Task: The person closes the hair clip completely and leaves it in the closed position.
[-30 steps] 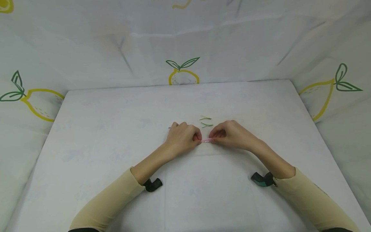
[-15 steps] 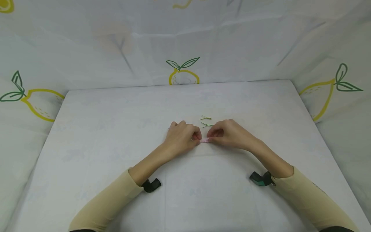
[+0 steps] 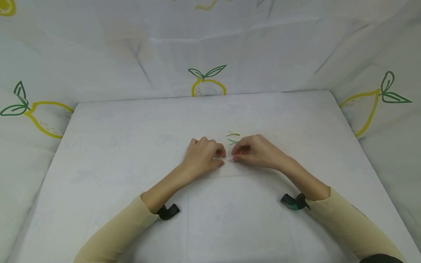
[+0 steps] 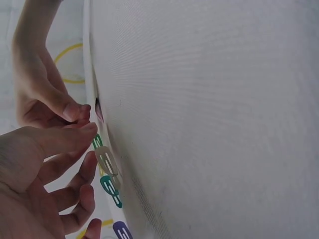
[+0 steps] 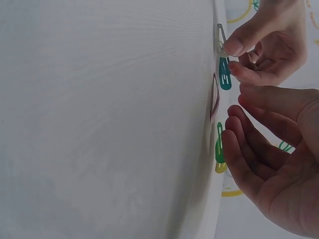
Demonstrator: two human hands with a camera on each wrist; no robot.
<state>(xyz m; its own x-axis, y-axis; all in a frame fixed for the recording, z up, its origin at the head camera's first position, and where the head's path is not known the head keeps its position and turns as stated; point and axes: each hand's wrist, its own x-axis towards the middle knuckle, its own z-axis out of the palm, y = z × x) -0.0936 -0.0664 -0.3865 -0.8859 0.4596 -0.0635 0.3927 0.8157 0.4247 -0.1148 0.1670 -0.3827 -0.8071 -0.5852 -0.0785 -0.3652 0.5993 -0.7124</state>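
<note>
A pink snap hair clip [image 3: 231, 160] lies on the cloth, partly hidden by my right fingertips in the head view. The right wrist view shows the whole pink clip [image 5: 215, 98] on the table, just apart from those fingers. My right hand [image 3: 258, 151] hovers over it with fingers bent, nothing visible between them. Left of it my left hand [image 3: 202, 157] has its thumb and forefinger parted. Beyond the left fingers, in the left wrist view, are a beige clip [image 4: 103, 158], a teal clip [image 4: 109, 186] and a purple clip [image 4: 122, 230].
Behind the right fingertips lie a green clip [image 3: 234, 141] and a yellow clip [image 3: 233, 134]. A white cloth [image 3: 131, 146] covers the table, with a lemon-print curtain [image 3: 263, 54] around it. Black wrist devices [image 3: 168, 212] sit under the sleeves.
My left hand has drawn slightly left, its thumb and forefinger spreading apart. My right hand has shifted left, covering more of the pink clip.
</note>
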